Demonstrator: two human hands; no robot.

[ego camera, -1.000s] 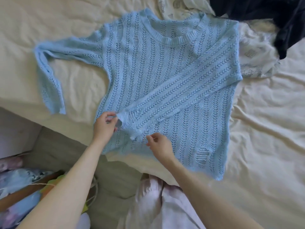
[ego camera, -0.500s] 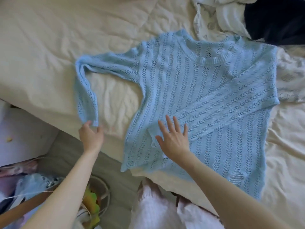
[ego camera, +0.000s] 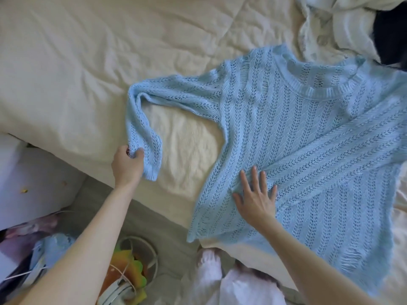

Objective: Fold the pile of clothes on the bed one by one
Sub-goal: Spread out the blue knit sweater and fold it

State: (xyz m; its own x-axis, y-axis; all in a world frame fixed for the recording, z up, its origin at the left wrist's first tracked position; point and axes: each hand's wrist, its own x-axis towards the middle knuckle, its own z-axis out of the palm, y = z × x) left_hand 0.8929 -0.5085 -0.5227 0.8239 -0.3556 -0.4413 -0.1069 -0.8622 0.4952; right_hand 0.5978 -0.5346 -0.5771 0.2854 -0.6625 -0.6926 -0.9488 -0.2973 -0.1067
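Sweater [ego camera: 297, 150]: spread on bed [ego camera: 66, 73], near edge.
Left hand [ego camera: 127, 166]: pinching sleeve [ego camera: 143, 142] cuff.
Right hand [ego camera: 255, 199]: flat, fingers spread, pressing sweater.

Cream bedspread [ego camera: 72, 69]: broad bare stretch left of and above the light-blue knit sweater [ego camera: 308, 150], passable; bare pocket between bent sleeve [ego camera: 143, 137] and body. Far right corner: heaped white clothing [ego camera: 343, 27] and dark garment [ego camera: 392, 38]. Floor beside bed: white wire basket [ego camera: 141, 260], mixed clutter [ego camera: 33, 249]
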